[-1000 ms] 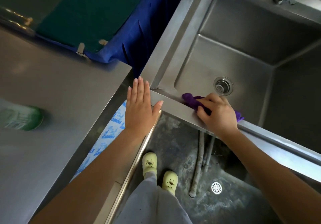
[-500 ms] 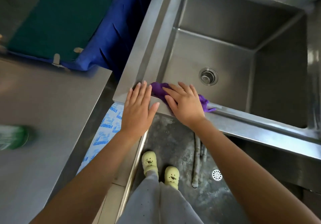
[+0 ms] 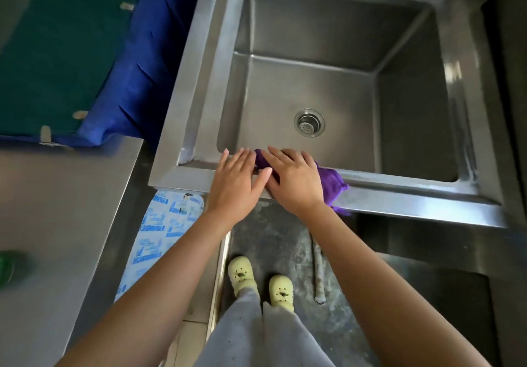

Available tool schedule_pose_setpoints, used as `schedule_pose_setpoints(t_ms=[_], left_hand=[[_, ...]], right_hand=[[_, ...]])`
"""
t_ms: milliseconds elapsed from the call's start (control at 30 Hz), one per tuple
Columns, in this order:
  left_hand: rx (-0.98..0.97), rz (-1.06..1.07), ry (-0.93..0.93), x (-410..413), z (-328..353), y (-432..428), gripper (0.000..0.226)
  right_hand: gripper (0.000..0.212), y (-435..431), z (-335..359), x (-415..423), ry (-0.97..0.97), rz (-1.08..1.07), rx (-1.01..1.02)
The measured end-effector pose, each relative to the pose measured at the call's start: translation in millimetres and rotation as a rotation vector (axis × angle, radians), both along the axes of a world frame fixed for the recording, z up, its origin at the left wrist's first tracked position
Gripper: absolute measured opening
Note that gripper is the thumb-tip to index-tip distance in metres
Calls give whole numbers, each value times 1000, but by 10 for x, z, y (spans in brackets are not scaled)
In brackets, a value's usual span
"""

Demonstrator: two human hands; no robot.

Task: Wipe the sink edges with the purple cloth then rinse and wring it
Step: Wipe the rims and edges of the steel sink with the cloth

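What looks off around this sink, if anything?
Nothing spilled or broken. Two oddities: a grubby hose ends loose on the floor below the sink's front rim, and a blue-printed sheet sits in the gap beside the steel counter. The purple cloth droops over that rim under the right hand.

Person: bare forearms (image 3: 171, 267); loose grey dotted trousers (image 3: 256, 335) and pale yellow-green perforated clogs (image 3: 241, 274), both well back from the fingers (image 3: 242, 160).
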State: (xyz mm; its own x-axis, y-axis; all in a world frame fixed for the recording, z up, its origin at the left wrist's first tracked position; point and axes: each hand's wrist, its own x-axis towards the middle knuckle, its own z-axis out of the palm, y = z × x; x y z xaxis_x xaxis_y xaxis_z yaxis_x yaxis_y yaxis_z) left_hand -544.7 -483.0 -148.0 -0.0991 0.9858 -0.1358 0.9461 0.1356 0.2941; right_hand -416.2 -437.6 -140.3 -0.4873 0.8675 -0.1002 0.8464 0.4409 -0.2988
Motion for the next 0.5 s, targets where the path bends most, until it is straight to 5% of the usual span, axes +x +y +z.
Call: schedule_pose_setpoints(t_ms=[233,500], left_hand=[[-42,-52,151,18,-55,-35,76],[-40,-32,200,75,-57,-36,71]], right_hand=[[31,-52,-102,629,80,-167,146],[39,-71,-115,1164,-56,-431,207]])
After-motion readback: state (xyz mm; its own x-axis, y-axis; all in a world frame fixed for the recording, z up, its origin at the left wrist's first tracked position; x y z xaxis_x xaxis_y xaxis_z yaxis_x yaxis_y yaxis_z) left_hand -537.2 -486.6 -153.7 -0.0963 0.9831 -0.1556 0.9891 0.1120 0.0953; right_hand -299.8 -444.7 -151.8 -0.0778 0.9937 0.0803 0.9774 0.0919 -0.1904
